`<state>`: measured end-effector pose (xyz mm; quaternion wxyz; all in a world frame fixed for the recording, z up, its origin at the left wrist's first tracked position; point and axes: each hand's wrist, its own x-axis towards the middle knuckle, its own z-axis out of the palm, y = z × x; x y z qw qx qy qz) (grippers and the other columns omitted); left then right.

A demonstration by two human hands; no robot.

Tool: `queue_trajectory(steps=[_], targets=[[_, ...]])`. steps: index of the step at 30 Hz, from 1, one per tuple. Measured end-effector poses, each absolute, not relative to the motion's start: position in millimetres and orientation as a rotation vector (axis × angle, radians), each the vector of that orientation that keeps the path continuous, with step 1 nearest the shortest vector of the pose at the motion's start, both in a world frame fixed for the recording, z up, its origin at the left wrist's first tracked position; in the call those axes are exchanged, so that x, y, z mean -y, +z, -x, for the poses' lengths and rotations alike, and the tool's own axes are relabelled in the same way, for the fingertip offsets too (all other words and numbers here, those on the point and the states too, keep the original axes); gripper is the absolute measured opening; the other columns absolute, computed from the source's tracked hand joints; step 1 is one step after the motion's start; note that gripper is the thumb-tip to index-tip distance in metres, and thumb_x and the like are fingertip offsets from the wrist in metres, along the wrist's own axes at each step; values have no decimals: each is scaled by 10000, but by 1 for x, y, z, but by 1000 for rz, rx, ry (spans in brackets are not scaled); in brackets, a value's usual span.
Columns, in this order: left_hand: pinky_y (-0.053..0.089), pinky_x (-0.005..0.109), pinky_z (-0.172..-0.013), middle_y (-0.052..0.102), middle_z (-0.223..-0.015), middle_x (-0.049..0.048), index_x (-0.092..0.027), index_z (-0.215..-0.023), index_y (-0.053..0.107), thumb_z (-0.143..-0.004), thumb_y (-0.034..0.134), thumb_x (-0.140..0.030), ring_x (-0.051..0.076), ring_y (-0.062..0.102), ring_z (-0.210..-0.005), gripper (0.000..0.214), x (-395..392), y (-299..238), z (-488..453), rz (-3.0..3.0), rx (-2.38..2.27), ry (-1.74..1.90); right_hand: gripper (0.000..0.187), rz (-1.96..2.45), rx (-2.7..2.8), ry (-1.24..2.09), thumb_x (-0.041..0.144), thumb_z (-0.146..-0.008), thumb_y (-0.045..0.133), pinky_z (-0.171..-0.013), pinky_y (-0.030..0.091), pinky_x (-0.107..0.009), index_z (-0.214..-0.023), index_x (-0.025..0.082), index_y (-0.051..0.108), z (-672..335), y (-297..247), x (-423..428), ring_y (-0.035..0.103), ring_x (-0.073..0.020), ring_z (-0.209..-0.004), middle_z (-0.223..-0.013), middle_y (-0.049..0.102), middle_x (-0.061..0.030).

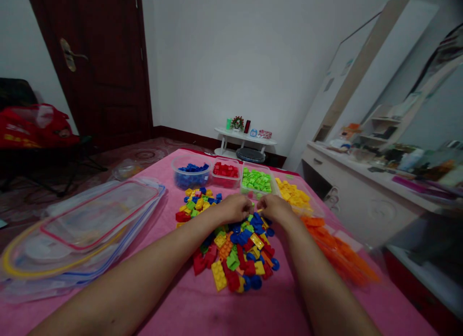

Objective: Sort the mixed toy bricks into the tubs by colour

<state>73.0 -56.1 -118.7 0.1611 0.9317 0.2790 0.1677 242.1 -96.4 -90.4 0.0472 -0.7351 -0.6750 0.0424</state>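
A heap of mixed coloured building bricks [237, 251] lies on the pink tablecloth [202, 312]. Both hands meet over the heap's far edge. My left hand [235, 208] is curled closed, and my right hand [274, 207] is curled closed too, with a small yellow piece [259, 211] showing between them. What else the fingers hold is hidden. Behind the hands stand sorted tubs: blue bricks [191, 174], red bricks [226, 172], green bricks [256, 180] and yellow bricks [293, 195]. Orange bricks [336, 251] fill a container at the right.
A stack of clear lids with coloured rims [83, 230] lies at the table's left. A white dresser [369, 196] with clutter stands close on the right. Beyond the table are a small white side table [244, 138], a dark door [97, 61] and a red bag [32, 126].
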Motion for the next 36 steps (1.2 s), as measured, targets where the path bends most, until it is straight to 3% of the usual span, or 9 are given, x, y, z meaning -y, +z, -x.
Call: queue_trajectory(steps=[5,10,13,17,20,24,27,30,36], targets=[[420,210,-613,693,-731,25,-169,-783,706,-660,504,-118,132,588,-642,242,57,-112,-71,-2541,-751,626,125,2258,2036,110,294,-693,611,-584,353,-252,-743,202,681,-244,-82,99,601,-184,-763,-805,676,-56],[431,190,-552,586,-627,7,-134,-662,578,-652,504,-138,105,555,-579,74,56,-92,-66,-1958,-814,905,266,2195,1890,-9,380,-806,508,-571,326,-241,-735,159,639,-251,-68,96,575,-162,-720,-770,654,-81],[455,205,-486,534,-636,-14,-160,-743,513,-660,486,-164,103,551,-527,88,52,-86,-61,-1409,-836,939,156,2137,1865,5,277,-752,571,-586,342,-225,-832,159,634,-253,-67,95,571,-154,-728,-804,655,-72],[412,160,-411,500,-622,-17,-163,-868,525,-608,462,-106,85,519,-472,273,41,-86,-52,-956,-643,797,236,2135,1928,20,196,-698,598,-636,366,-238,-925,200,666,-252,-70,97,586,-170,-772,-832,661,-58],[304,115,-357,470,-592,-6,-125,-815,538,-674,472,-176,67,467,-443,164,38,-84,-50,-818,-544,695,217,2173,2017,126,206,-676,623,-642,375,-247,-878,222,699,-252,-75,97,597,-179,-781,-833,667,-51],[156,123,-352,441,-561,-28,-126,-730,563,-734,550,-387,35,344,-402,262,46,-84,-54,-1098,-713,712,171,2193,2077,190,186,-634,653,-619,383,-238,-796,209,703,-249,-87,96,600,-170,-756,-819,672,-44],[260,164,-421,467,-513,-26,-127,-642,617,-677,634,-324,55,387,-441,201,55,-91,-59,-1751,-1018,751,145,2200,2084,182,166,-651,628,-628,388,-243,-764,209,707,-245,-89,97,605,-174,-767,-808,676,-48],[389,233,-570,629,-635,43,-159,-685,706,-654,644,-276,150,564,-629,136,61,-99,-62,-2322,-1319,658,165,2215,2072,135,175,-677,579,-615,386,-254,-764,221,711,-243,-77,101,610,-186,-779,-816,679,-55],[442,287,-645,701,-804,106,-203,-793,743,-695,600,-369,224,637,-761,239,64,-105,-64,-2540,-1491,424,131,2305,2201,166,221,-642,603,-568,403,-265,-714,215,713,-234,-46,119,624,-200,-706,-766,683,-57]])
